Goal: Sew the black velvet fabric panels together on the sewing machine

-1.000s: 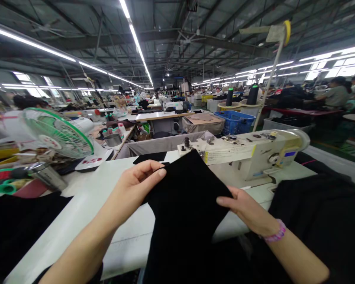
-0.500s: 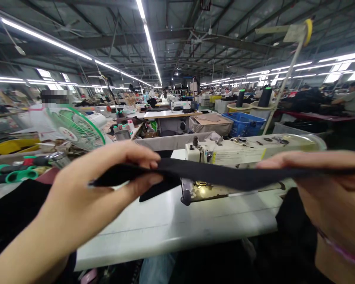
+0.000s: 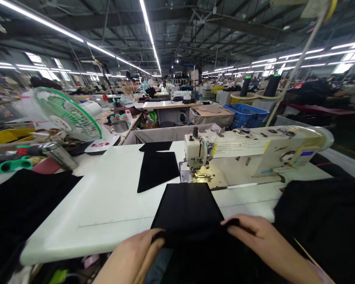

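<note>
A black fabric piece [image 3: 186, 207] stretches between my two hands, its far part lying on the white table in front of the sewing machine [image 3: 199, 154]. My left hand [image 3: 136, 252] pinches its left edge between thumb and fingers. At the right edge, my right hand [image 3: 251, 232] grips a folded bit of the same cloth. The near part drops over the table's front edge toward my lap. Beyond it, left of the lit needle area, another black cut piece [image 3: 158, 171] lies flat, with a smaller black strip [image 3: 156, 146] behind it.
More black cloth is heaped at left [image 3: 26, 201] and right [image 3: 322, 213]. A green-rimmed fan [image 3: 68, 114], a metal flask [image 3: 59, 154] and green thread cones [image 3: 16, 163] stand at the left. Behind the machine are a blue crate [image 3: 245, 115] and a thread stand pole [image 3: 296, 67].
Both hands have lowered from in front of the machine to the table's front edge, still gripping the black fabric. The cloth now lies partly flat on the table, and the view has tilted down.
</note>
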A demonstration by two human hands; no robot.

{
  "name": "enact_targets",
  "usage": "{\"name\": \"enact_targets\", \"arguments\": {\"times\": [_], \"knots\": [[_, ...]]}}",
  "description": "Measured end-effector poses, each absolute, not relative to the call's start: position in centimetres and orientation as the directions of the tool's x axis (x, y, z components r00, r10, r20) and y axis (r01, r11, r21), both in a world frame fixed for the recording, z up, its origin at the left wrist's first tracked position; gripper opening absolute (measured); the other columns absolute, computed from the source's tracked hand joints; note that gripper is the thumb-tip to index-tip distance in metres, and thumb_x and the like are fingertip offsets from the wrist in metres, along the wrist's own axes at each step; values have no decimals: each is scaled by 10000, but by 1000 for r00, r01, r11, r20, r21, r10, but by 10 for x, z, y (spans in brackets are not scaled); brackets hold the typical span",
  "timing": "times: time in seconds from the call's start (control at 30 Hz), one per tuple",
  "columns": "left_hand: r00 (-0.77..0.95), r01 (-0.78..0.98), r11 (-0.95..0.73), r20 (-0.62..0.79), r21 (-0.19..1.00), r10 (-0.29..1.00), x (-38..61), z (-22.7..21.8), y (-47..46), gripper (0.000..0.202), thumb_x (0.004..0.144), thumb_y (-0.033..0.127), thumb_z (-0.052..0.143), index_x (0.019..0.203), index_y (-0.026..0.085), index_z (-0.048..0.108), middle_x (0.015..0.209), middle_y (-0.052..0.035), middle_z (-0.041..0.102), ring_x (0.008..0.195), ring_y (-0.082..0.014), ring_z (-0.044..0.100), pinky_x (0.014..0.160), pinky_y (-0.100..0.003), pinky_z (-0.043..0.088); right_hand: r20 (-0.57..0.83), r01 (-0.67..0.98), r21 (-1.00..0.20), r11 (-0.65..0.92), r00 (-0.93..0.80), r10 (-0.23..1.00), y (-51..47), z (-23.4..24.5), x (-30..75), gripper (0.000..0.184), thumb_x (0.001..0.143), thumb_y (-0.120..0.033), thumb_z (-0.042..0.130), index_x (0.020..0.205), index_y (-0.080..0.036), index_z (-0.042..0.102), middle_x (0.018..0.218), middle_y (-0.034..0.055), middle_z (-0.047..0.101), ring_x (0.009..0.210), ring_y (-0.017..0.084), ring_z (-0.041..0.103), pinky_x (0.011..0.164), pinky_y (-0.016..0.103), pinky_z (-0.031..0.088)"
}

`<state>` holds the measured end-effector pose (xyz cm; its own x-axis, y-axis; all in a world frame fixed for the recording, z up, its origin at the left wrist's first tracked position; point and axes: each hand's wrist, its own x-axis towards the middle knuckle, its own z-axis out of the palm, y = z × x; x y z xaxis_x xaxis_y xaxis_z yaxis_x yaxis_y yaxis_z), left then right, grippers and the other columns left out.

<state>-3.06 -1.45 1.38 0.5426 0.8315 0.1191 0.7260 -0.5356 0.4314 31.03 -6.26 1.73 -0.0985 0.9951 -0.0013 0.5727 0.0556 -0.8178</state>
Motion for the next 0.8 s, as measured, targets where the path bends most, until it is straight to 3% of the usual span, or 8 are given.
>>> {"name": "enact_targets", "arguments": {"times": [0.1, 0.2, 0.27, 0.4, 0.5, 0.67, 0.73, 0.8], "knots": [[375, 887, -352, -20, 300, 927, 2, 21, 24, 358, 1012, 335, 353, 1009, 235, 696, 940, -77, 771, 878, -268, 738, 799, -347, 551, 100, 684, -729, 30, 62, 993, -20, -12, 296, 378, 946, -440, 544, 643, -218, 584, 650, 3, 625, 642, 201, 621, 573, 277, 491], [295, 941, -285, -32, 183, 955, 26, 17, 62, 289, 997, 293, 402, 944, 184, 664, 1045, -126, 706, 978, -278, 687, 837, -360, 515, 209, 740, -672, 31, 150, 966, 15, -34, 284, 227, 894, -310, 597, 691, -223, 546, 848, 48, 639, 854, 236, 623, 797, 335, 502], [286, 945, -278, -24, 173, 958, 34, 12, 80, 185, 951, 236, 485, 969, 156, 651, 1115, -152, 652, 1042, -286, 647, 859, -362, 501, 230, 757, -653, 19, 174, 957, 28, -42, 278, 131, 838, -237, 638, 735, -223, 559, 957, 83, 633, 972, 275, 598, 896, 387, 468], [307, 928, -291, -36, 233, 951, 39, 2, 94, 141, 846, 110, 559, 963, 139, 631, 1037, -161, 646, 1003, -303, 641, 832, -384, 496, 228, 767, -641, -3, 194, 954, 35, -48, 273, 123, 793, -193, 651, 731, -231, 551, 897, 70, 610, 877, 266, 591, 798, 363, 462], [340, 889, -317, -14, 329, 940, 38, -3, 94, 149, 800, 43, 526, 850, 163, 597, 865, -108, 645, 871, -273, 647, 800, -380, 492, 228, 738, -675, 9, 197, 953, 34, -53, 274, 163, 774, -192, 641, 681, -241, 516, 763, 27, 582, 775, 236, 577, 752, 338, 450], [257, 785, -302, 159, 540, 953, 32, -8, 82, 162, 808, 72, 468, 866, 203, 543, 909, -52, 613, 881, -207, 615, 825, -336, 499, 259, 586, -807, 70, 245, 934, 28, -57, 277, 179, 812, -368, 600, 706, -236, 541, 792, 42, 636, 801, 236, 610, 778, 352, 492], [165, 591, -247, 184, 768, 969, 27, -5, 73, 124, 814, 137, 511, 893, 211, 570, 931, -37, 627, 883, -201, 625, 833, -337, 502, 238, 495, -865, 80, 266, 934, 22, -56, 278, 259, 864, -461, 549, 793, -217, 602, 818, 48, 673, 799, 233, 646, 748, 343, 525], [105, 238, -156, 134, 959, 985, 23, 0, 63, 156, 761, 174, 620, 911, 214, 626, 1038, -40, 666, 950, -206, 644, 875, -331, 493, 146, 305, -951, 52, 292, 945, 16, -55, 278, 328, 847, -517, 601, 871, -196, 663, 822, 41, 704, 800, 234, 678, 729, 333, 551]]}}
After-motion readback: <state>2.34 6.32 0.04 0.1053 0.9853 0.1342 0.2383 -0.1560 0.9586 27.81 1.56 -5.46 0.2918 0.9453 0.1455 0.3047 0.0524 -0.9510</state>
